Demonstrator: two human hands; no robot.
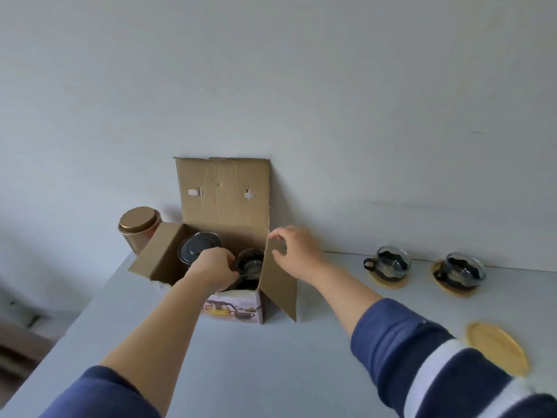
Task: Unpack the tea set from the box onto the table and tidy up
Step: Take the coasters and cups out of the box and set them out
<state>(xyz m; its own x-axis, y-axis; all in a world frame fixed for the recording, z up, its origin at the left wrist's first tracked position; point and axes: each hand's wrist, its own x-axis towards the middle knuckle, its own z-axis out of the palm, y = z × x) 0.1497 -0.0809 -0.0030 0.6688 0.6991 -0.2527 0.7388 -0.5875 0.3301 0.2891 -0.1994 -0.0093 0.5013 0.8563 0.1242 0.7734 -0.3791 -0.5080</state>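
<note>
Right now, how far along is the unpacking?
Done: two glass cups sit on yellow coasters, and a third coaster lies bare. In hand: the left hand reaches into the box while the right hand holds its flap. Left: a dark-lidded pot and glassware inside.

- A copper-coloured round canister [137, 230] with a flat lid stands upright at the far left corner of the grey table [271, 372], close to the wall.
- A plain pale wall [301, 86] rises directly behind the table's far edge.
- Left of the table, lower down, a blurred brown piece of furniture [18, 342]; what it is cannot be told.
</note>
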